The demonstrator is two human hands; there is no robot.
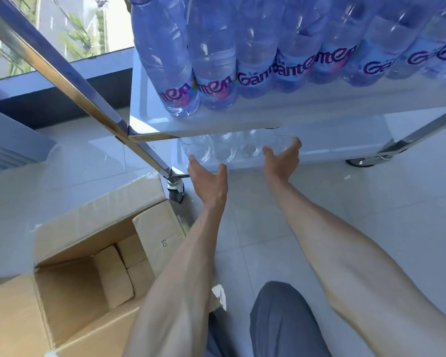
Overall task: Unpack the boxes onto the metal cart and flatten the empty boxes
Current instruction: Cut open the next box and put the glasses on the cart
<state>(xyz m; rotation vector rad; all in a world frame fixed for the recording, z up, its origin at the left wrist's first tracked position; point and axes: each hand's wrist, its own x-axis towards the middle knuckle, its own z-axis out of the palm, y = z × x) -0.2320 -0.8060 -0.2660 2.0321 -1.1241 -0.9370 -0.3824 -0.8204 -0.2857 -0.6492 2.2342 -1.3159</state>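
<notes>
The metal cart [242, 117] stands ahead of me, with several blue Ganten water bottles [216, 73] upright on its top shelf. On the lower shelf [332, 148] lies a clear pack of bottles [229, 149], half hidden under the top shelf. My left hand [209, 181] touches the pack's near left end with its fingers spread. At the pack's right end, my right hand [283, 155] cups it with thumb and fingers apart. An open cardboard box [88, 253] sits on the floor at lower left; nothing shows inside it.
The cart's slanted metal post [62, 70] crosses the upper left. Casters [177, 189] [363, 161] stand on the white tiled floor. A window and a dark sill run behind the cart. My knee in grey trousers [281, 318] is at the bottom.
</notes>
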